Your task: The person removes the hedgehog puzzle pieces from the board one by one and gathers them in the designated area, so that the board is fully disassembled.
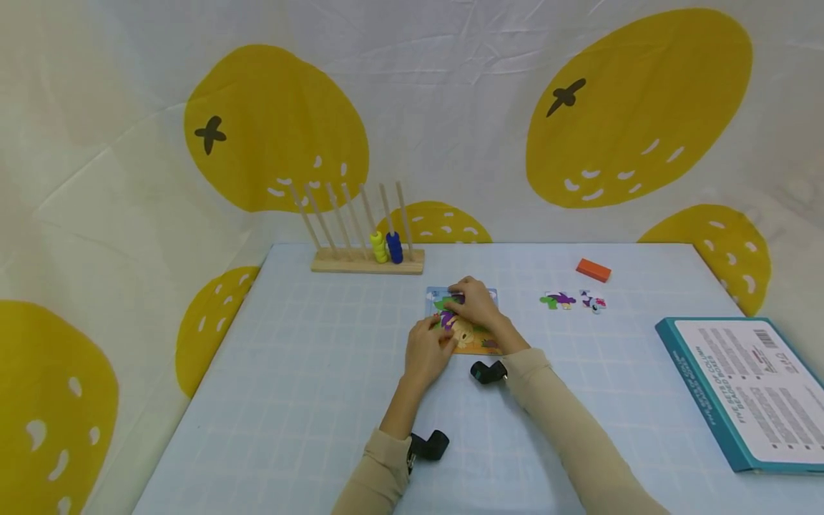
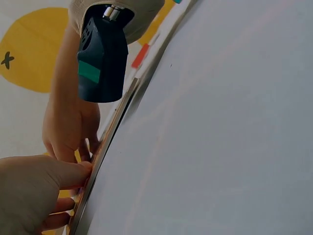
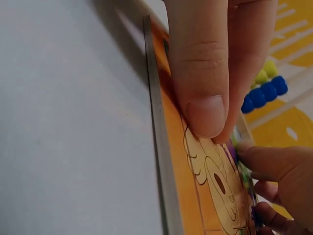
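A picture puzzle board (image 1: 473, 350) with an orange lower part and a blue top edge lies flat on the table. My left hand (image 1: 426, 352) rests at its left side, thumb and fingers apart and touching the board. Over the board's upper right part my right hand (image 1: 475, 304) reaches down, its fingertips on the picture. In the right wrist view the right thumb (image 3: 206, 115) and a finger stand close together against the puzzle surface; whether a piece is between them is hidden. Two loose puzzle pieces, one purple and green (image 1: 558, 300), one white and pink (image 1: 593, 302), lie to the right.
A wooden peg rack (image 1: 367, 266) with yellow beads (image 1: 378, 248) and blue beads (image 1: 395, 247) stands at the back left. An orange block (image 1: 594, 270) lies behind the loose pieces. A large teal-edged box (image 1: 749, 390) occupies the right side of the table.
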### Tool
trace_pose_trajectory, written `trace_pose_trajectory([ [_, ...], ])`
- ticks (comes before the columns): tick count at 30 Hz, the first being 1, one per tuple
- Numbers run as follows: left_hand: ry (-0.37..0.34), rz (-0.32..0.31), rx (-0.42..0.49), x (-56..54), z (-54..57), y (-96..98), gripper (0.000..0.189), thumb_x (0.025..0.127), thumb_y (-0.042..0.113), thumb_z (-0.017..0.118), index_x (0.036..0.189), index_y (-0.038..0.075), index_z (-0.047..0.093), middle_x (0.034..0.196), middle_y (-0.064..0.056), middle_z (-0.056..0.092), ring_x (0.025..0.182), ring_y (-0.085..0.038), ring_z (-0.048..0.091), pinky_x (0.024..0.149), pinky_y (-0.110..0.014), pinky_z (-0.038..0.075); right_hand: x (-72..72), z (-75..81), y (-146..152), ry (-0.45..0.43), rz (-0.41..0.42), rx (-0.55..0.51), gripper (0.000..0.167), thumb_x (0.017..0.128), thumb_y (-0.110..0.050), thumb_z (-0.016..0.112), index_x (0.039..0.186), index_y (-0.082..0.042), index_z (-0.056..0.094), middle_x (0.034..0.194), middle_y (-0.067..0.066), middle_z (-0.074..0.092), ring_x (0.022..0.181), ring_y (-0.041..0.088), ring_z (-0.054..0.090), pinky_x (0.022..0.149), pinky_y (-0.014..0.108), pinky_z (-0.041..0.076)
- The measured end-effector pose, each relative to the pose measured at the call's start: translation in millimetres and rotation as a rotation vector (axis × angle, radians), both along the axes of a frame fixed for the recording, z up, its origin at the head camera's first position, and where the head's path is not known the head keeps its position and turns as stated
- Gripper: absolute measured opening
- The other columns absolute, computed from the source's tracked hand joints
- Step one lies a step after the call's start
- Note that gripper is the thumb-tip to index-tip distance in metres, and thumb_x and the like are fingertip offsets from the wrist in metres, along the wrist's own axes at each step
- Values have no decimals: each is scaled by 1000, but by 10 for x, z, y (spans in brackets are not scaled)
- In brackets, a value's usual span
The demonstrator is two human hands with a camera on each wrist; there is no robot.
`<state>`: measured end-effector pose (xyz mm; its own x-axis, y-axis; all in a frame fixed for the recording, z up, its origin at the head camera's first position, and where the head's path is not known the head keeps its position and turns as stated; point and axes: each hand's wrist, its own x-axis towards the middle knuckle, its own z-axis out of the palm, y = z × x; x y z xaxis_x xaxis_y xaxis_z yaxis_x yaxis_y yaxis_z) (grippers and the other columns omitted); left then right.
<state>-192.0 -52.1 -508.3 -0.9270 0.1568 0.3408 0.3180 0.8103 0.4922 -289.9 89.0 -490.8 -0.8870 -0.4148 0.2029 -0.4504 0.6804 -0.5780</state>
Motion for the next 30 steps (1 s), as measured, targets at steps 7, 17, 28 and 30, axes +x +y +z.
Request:
trace_pose_trajectory([
  [7, -22, 10, 16, 26, -1, -6, 20, 82, 23, 72, 96, 9, 76, 118, -11, 62, 112, -27, 54, 100, -41, 39, -25, 19, -33, -55, -1, 68, 42, 83, -26, 72, 113, 3, 64, 109, 20, 62, 102, 36, 56, 91, 48, 45],
  [17, -26, 12, 46, 26, -3, -2, 20, 81, 24, 73, 95, 9, 76, 119, -11, 62, 111, -28, 54, 99, -43, 39, -52, 96, -23, -160, -5, 55, 40, 83, -24, 73, 110, 3, 62, 106, 18, 60, 99, 32, 56, 89, 42, 47],
  [28, -6, 10, 41, 16, 7, 0, 20, 80, 24, 73, 94, 10, 76, 119, -11, 63, 108, -27, 55, 93, -44, 42, -14, 69, 12, -207, -45, -230, 28, 82, -9, 72, 104, 3, 59, 100, 19, 64, 89, 31, 61, 78, 42, 51],
  [30, -3, 10, 42, 15, 10, -2, 20, 80, 24, 73, 94, 10, 76, 119, -11, 63, 107, -27, 56, 92, -44, 42, -11, 50, 17, -195, -57, -299, 21, 84, -8, 70, 100, 2, 61, 96, 17, 65, 85, 29, 62, 75, 38, 52],
])
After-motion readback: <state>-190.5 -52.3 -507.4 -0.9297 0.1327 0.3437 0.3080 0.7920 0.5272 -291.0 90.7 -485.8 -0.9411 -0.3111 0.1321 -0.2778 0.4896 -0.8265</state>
